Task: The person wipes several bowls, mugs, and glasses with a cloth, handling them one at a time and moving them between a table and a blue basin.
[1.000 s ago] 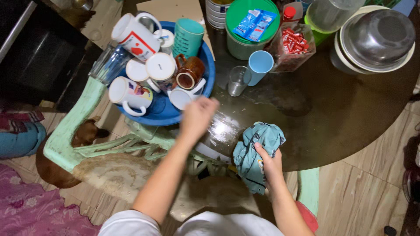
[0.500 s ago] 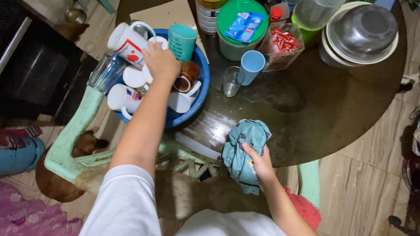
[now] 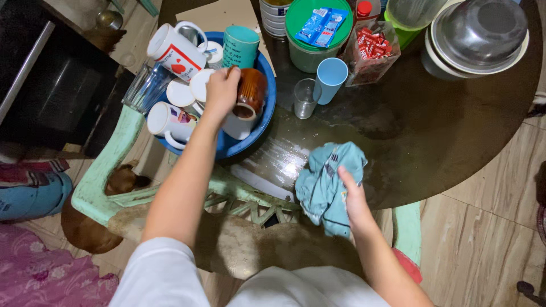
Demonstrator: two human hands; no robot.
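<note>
Left hand (image 3: 222, 91) is curling closed around a glossy brown ceramic mug (image 3: 252, 90) sitting in the round blue plastic basin (image 3: 265, 116) at 11 o'clock, white mugs (image 3: 176, 50) crowding it on the left. Right hand (image 3: 354, 196) is pinching a crumpled teal cloth (image 3: 329, 182) at the near edge of the dark round table (image 3: 443, 131). A clear drinking glass (image 3: 305, 98) and light blue plastic cup (image 3: 331, 78) are standing between, at 12 o'clock.
</note>
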